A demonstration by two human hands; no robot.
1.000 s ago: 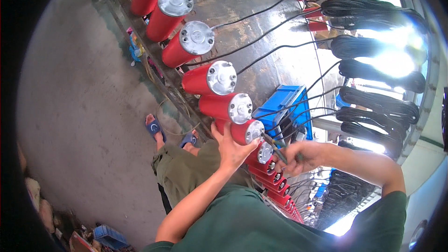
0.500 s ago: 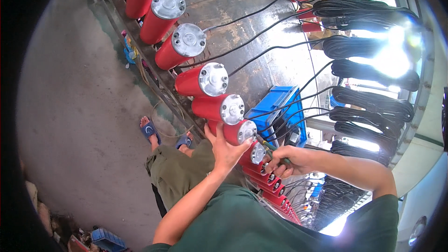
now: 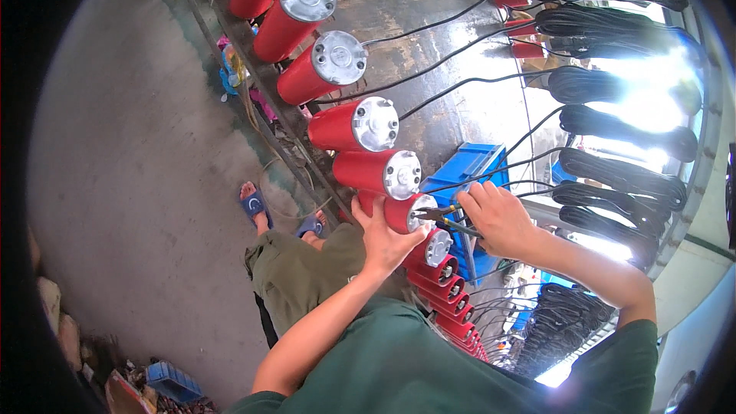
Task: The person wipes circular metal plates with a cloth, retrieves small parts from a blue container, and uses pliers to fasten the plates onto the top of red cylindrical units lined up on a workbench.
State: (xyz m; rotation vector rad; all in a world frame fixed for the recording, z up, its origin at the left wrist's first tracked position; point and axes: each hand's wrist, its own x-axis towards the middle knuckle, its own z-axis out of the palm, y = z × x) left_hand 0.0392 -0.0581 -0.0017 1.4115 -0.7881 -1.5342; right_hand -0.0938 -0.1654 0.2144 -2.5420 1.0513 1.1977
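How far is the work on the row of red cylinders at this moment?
Done: cannot tell; the red cylinders further up the bench already carry silver end caps. In hand: the left hand steadies one cylinder while the right hand puts pliers to its end. Left: the smaller cylinders nearer the person look untouched.

Blue crate, coiled black cables, blue sandals.
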